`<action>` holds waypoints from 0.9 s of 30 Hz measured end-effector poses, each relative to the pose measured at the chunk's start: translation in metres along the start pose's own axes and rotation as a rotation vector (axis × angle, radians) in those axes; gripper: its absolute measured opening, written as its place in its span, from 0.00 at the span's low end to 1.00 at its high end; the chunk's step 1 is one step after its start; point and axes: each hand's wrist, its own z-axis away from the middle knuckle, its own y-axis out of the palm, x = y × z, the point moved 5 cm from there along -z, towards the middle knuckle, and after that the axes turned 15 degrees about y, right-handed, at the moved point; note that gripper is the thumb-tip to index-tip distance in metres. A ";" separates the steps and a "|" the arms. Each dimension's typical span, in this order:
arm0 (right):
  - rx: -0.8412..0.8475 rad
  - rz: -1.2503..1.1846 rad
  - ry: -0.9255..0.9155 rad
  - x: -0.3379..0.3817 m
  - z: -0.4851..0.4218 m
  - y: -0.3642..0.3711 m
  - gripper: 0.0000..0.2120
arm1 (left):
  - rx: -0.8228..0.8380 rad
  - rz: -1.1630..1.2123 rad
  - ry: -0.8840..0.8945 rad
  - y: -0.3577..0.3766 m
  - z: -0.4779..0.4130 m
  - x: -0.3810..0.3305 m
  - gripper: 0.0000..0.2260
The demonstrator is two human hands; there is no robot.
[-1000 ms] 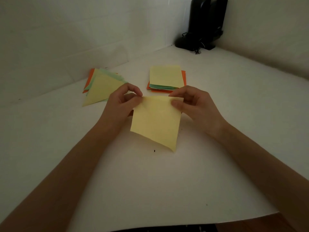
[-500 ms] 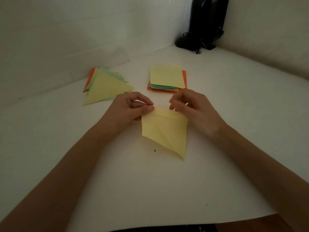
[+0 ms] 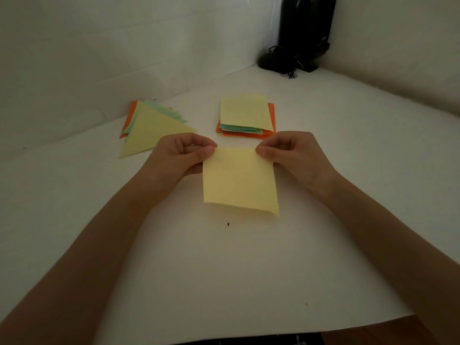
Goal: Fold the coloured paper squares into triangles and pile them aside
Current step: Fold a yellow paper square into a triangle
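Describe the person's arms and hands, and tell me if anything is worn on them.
Both are bare: the left hand and right hand wear no gloves, and the left forearm and right forearm show no sleeves, watch or bracelet up to the frame edge. No rings visible in the dim light.

This is looking like a desk corner at home or in a small office: a white sheet [image 3: 224,282] is covering the wooden tabletop [image 3: 361,334], bare pale walls [image 3: 99,58] are meeting behind, and a black stand [image 3: 298,33] with tangled cables [image 3: 293,69] is sitting at the back.
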 end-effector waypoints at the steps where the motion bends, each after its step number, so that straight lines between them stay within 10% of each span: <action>1: -0.009 -0.040 0.020 0.000 0.000 0.000 0.06 | 0.023 0.029 -0.002 0.000 0.000 -0.001 0.06; 8: -0.011 -0.130 0.014 0.000 0.001 -0.002 0.05 | 0.176 0.108 0.040 -0.001 0.002 -0.006 0.18; 27: 0.013 -0.090 -0.147 0.009 0.008 0.004 0.07 | 0.145 -0.209 0.012 0.010 0.003 -0.001 0.06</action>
